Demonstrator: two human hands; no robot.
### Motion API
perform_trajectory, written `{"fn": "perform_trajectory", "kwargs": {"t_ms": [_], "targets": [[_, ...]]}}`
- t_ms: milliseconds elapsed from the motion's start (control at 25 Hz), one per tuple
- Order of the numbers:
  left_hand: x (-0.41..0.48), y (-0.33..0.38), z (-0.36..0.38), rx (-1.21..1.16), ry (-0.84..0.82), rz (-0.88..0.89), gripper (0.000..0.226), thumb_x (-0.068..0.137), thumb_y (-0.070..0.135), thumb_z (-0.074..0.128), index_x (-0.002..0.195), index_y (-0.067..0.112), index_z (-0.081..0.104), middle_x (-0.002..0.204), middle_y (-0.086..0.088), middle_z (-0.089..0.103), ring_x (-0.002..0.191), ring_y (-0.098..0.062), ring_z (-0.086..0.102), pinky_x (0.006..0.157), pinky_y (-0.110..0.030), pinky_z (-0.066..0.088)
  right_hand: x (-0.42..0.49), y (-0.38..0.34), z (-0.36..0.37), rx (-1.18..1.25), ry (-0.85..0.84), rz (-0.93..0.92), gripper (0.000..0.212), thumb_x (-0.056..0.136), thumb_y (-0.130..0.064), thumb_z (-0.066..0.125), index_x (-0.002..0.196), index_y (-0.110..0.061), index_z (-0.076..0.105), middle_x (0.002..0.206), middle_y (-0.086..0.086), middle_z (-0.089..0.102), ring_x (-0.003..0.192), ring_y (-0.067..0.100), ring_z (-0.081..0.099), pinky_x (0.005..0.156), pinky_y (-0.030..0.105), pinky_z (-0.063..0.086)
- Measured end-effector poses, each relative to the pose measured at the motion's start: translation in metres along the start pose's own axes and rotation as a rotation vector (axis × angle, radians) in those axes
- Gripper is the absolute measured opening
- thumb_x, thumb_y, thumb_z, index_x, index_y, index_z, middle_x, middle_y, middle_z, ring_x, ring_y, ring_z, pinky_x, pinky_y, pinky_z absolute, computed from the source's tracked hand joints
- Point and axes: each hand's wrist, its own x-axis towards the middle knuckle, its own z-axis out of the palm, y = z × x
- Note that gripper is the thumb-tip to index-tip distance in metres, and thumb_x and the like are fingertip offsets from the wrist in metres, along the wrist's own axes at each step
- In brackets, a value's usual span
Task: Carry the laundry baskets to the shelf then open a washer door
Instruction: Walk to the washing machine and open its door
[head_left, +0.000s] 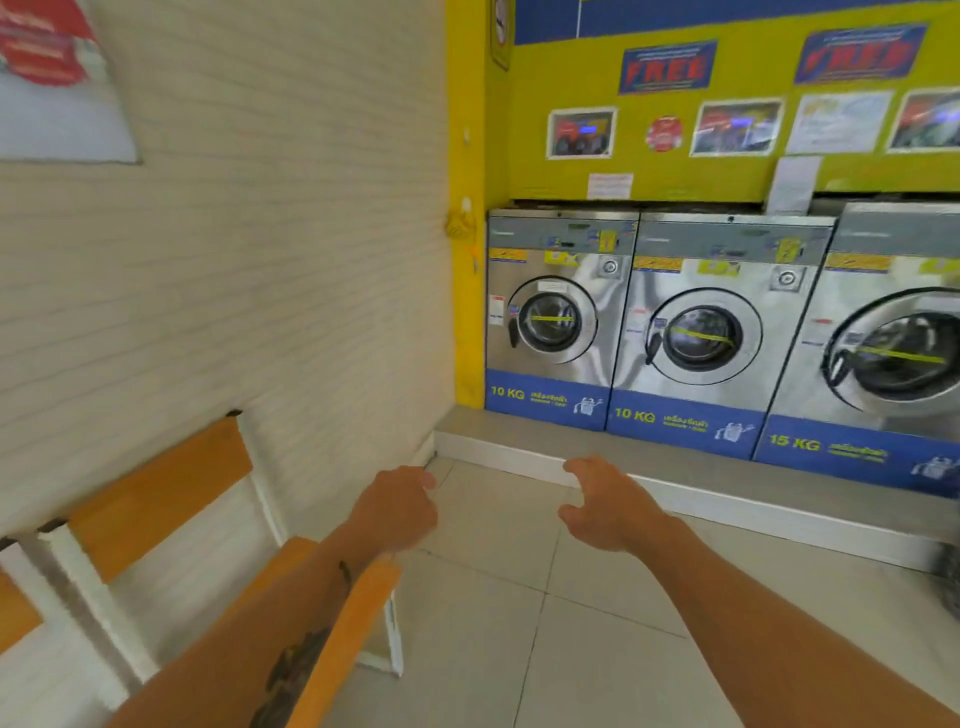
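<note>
Three steel front-loading washers stand in a row on a raised grey step: a left washer, a middle washer and a larger right washer cut off by the frame edge. All three round doors look closed. My left hand and my right hand reach forward over the tiled floor, fingers loosely curled and apart, each holding nothing. Both hands are well short of the washers. No laundry basket or shelf is in view.
A white-and-orange wooden bench stands along the white brick wall on the left, under my left forearm. The raised step runs below the washers. A dark object shows at the right edge. Posters cover the yellow wall above.
</note>
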Motion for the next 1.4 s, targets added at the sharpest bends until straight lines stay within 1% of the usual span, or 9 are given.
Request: {"fn": "perform_trajectory", "kwargs": {"t_ms": [240, 400, 560, 640, 760, 880, 1040, 1200, 1400], "targets": [[0.162, 0.093, 0.050, -0.008, 0.003, 0.190, 0.032, 0.092, 0.015, 0.048, 0.120, 0.016, 0.063, 0.122, 0.003, 0.058, 0.117, -0.023, 0.056, 0.095, -0.023, 0.039, 0.109, 0.103, -0.032, -0.012, 0.045, 0.172, 0.064, 0.087, -0.035, 0.057, 0.145, -0.016, 0.036, 0.149, 0.004, 0.038, 0.135, 0.027, 0.038, 0.110, 0.042, 0.035], [0.289, 0.148, 0.070, -0.002, -0.060, 0.293, 0.034, 0.090, 0.012, 0.045, 0.117, 0.013, 0.066, 0.123, -0.007, 0.064, 0.116, -0.026, 0.058, 0.092, -0.025, 0.041, 0.197, 0.160, -0.064, 0.017, 0.103, 0.282, 0.064, 0.088, -0.034, 0.055, 0.146, -0.017, 0.035, 0.149, 0.003, 0.036, 0.136, 0.025, 0.038, 0.109, 0.040, 0.035], [0.402, 0.212, 0.096, -0.020, -0.153, 0.369, 0.033, 0.084, 0.015, 0.044, 0.106, 0.022, 0.067, 0.107, 0.002, 0.064, 0.099, -0.023, 0.060, 0.084, -0.029, 0.047, 0.269, 0.222, -0.097, 0.058, 0.184, 0.358, 0.065, 0.088, -0.033, 0.056, 0.147, -0.016, 0.034, 0.151, 0.003, 0.036, 0.137, 0.027, 0.037, 0.110, 0.040, 0.036], [0.445, 0.247, 0.117, -0.023, -0.191, 0.416, 0.029, 0.082, 0.017, 0.043, 0.098, 0.028, 0.066, 0.096, 0.003, 0.060, 0.088, -0.023, 0.054, 0.076, -0.025, 0.040, 0.300, 0.259, -0.110, 0.074, 0.214, 0.394, 0.065, 0.089, -0.032, 0.057, 0.147, -0.016, 0.034, 0.151, 0.003, 0.036, 0.138, 0.026, 0.036, 0.110, 0.039, 0.035], [0.509, 0.306, 0.157, -0.012, -0.181, 0.465, 0.035, 0.092, 0.015, 0.044, 0.119, 0.022, 0.065, 0.113, 0.001, 0.066, 0.100, -0.019, 0.058, 0.080, -0.025, 0.042, 0.353, 0.331, -0.131, 0.090, 0.254, 0.422, 0.059, 0.087, -0.031, 0.060, 0.141, -0.016, 0.042, 0.143, 0.002, 0.045, 0.128, 0.024, 0.046, 0.105, 0.039, 0.042], [0.572, 0.356, 0.194, -0.007, -0.174, 0.463, 0.035, 0.093, 0.018, 0.042, 0.120, 0.022, 0.065, 0.124, -0.004, 0.064, 0.109, -0.023, 0.060, 0.090, -0.032, 0.049, 0.410, 0.399, -0.158, 0.109, 0.274, 0.432, 0.055, 0.086, -0.031, 0.060, 0.136, -0.017, 0.045, 0.132, 0.001, 0.051, 0.116, 0.022, 0.053, 0.097, 0.039, 0.048], [0.655, 0.418, 0.230, -0.011, -0.158, 0.391, 0.030, 0.093, 0.017, 0.039, 0.106, 0.023, 0.066, 0.122, -0.010, 0.065, 0.108, -0.026, 0.061, 0.092, -0.039, 0.049, 0.495, 0.486, -0.196, 0.060, 0.224, 0.392, 0.064, 0.087, -0.035, 0.057, 0.145, -0.017, 0.037, 0.143, 0.001, 0.043, 0.127, 0.025, 0.046, 0.103, 0.039, 0.043], [0.736, 0.455, 0.265, -0.038, -0.140, 0.351, 0.035, 0.093, 0.017, 0.046, 0.125, 0.019, 0.061, 0.125, -0.004, 0.064, 0.106, -0.021, 0.060, 0.089, -0.031, 0.049, 0.582, 0.555, -0.216, 0.037, 0.170, 0.356, 0.065, 0.090, -0.033, 0.057, 0.148, -0.017, 0.032, 0.148, 0.002, 0.038, 0.133, 0.024, 0.040, 0.106, 0.036, 0.039], [0.856, 0.494, 0.318, -0.097, -0.090, 0.419, 0.043, 0.094, 0.025, 0.052, 0.136, 0.021, 0.051, 0.138, 0.000, 0.053, 0.123, -0.019, 0.052, 0.106, -0.032, 0.041, 0.690, 0.624, -0.219, 0.008, 0.146, 0.331, 0.059, 0.089, -0.033, 0.057, 0.143, -0.018, 0.038, 0.145, 0.003, 0.042, 0.130, 0.024, 0.043, 0.105, 0.036, 0.041]]}}
